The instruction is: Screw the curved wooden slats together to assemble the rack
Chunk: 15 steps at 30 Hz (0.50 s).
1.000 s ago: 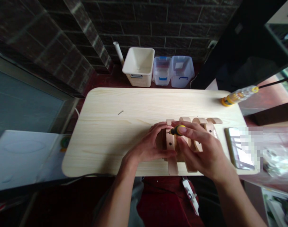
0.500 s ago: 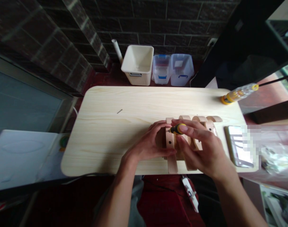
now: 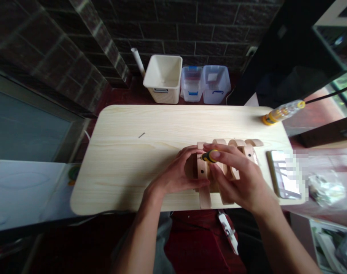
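Between my hands, at the right front of the table, stands a wooden slatted piece (image 3: 202, 166) with curved slats and dark round holes. My left hand (image 3: 177, 173) grips its left end, thumb at the near side and fingers at the far side. A small black-and-yellow screwdriver (image 3: 210, 156) is pinched in my right hand (image 3: 239, 173), its tip at the upper part of the left end strip. Whether the tip sits in a screw is too small to tell. My right palm hides part of the slats behind it.
The pale wooden table (image 3: 128, 160) carries a small dark metal piece (image 3: 142, 135), a clear yellow-based bit holder (image 3: 283, 112) and a phone (image 3: 284, 175). Beyond its far edge stand a cream bin (image 3: 164, 95) and two clear plastic boxes (image 3: 193, 95).
The whole view has shifted slightly, so things appear a little further left. Both hands keep their hold, and the screwdriver stays at the same strip.
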Each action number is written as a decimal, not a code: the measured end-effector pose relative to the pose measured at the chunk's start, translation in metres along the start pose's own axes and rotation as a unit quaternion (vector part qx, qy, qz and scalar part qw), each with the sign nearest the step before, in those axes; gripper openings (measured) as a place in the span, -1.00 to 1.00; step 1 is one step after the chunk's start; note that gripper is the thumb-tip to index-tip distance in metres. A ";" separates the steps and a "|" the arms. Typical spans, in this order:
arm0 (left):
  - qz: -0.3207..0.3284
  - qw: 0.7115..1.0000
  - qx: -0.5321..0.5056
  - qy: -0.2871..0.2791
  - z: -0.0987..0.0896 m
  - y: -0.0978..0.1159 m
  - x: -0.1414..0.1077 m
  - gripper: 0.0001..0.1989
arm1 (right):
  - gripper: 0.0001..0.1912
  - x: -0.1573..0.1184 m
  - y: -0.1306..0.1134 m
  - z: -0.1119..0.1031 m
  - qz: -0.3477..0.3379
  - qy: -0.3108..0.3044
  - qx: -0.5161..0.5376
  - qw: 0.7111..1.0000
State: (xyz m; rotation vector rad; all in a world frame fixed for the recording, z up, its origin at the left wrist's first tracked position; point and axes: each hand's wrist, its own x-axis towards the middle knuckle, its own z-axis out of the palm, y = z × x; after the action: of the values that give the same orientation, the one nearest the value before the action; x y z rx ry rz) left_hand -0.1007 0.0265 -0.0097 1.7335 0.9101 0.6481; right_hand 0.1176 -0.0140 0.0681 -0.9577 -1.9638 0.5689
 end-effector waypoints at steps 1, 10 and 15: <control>0.001 1.000 0.001 0.002 0.000 0.000 0.000 -0.16 | -0.38 0.001 -0.001 0.000 -0.003 0.000 0.004 1.000; -0.016 1.000 0.017 0.004 0.000 -0.001 -0.001 -0.13 | -0.37 -0.002 0.001 -0.002 0.010 0.001 0.003 1.000; 0.001 1.000 0.012 0.000 0.002 -0.004 -0.001 -0.16 | -0.39 -0.002 0.000 0.001 0.009 0.006 0.034 0.999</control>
State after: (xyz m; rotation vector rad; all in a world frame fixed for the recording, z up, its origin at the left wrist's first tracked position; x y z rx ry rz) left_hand -0.1007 0.0259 -0.0141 1.7568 0.9194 0.6398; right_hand 0.1177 -0.0158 0.0669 -0.9363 -1.9147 0.6350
